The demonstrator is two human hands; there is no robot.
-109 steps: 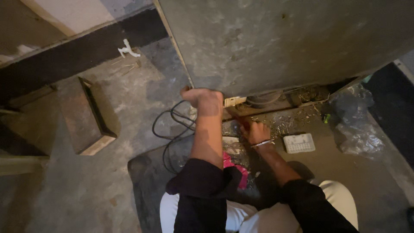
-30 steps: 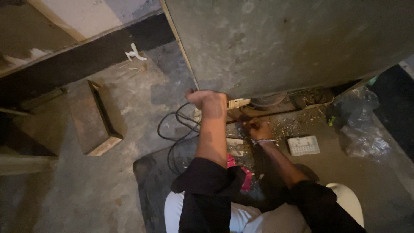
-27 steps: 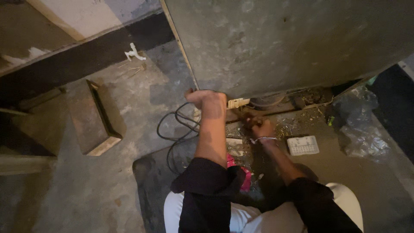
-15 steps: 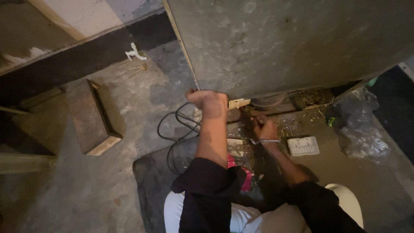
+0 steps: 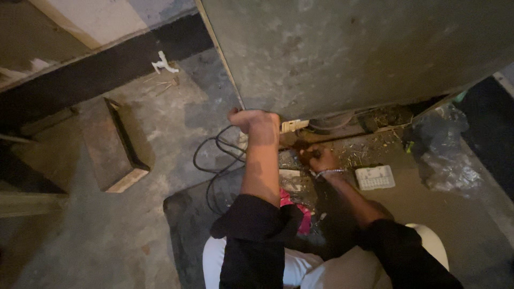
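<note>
Nearest, at lower centre of the frame, the right hand (image 5: 317, 158) is seen closed over a small dark object that cannot be identified, beside the white rectangular plastic block (image 5: 375, 177). Just above it and to the left, the left hand (image 5: 256, 120) is clenched, its contents hidden. The small cream plastic piece (image 5: 294, 126) lies immediately right of that fist, long axis roughly horizontal, under the large grey panel (image 5: 348, 48).

Crumpled clear plastic bag (image 5: 447, 155) on floor, rt side; poss. empty.
</note>
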